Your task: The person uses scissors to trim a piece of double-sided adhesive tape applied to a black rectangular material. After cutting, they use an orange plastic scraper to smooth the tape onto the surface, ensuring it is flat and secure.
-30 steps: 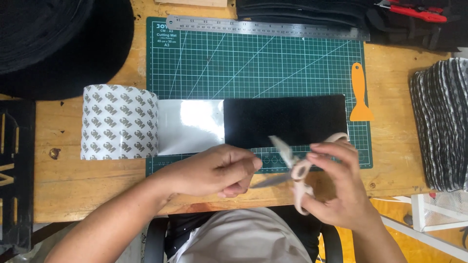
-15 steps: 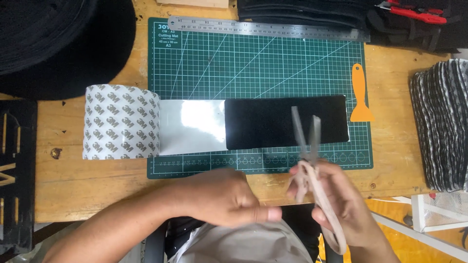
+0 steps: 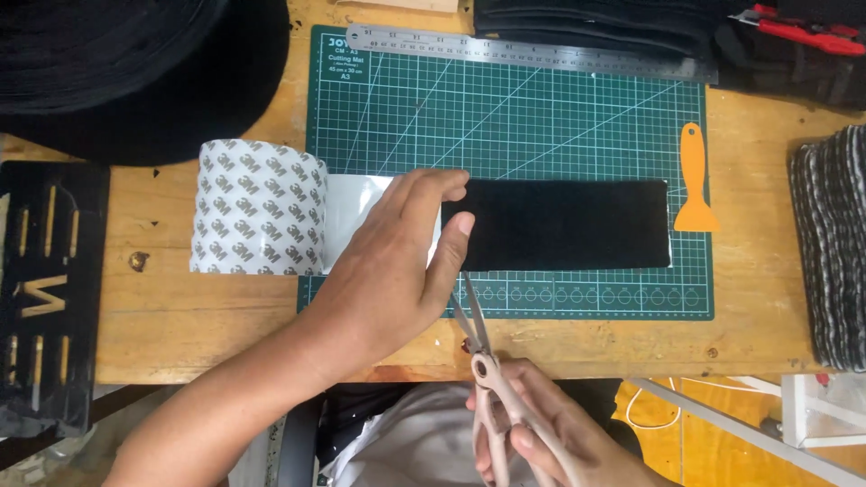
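On green mat (image 3: 541,117), our left hand (image 3: 397,261) lies flat, fingers spread, pressing black strip (image 3: 564,224); at 6 o'clock, right hand (image 3: 532,433) grips scissors (image 3: 483,361), blades slightly apart.

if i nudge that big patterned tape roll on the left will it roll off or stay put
The tape roll lies on its curved side, so it could probably roll toward or away from you. Its unrolled sheet is pinned under the left hand, which likely checks it. It looks thick and fairly heavy, so a light nudge may barely shift it.
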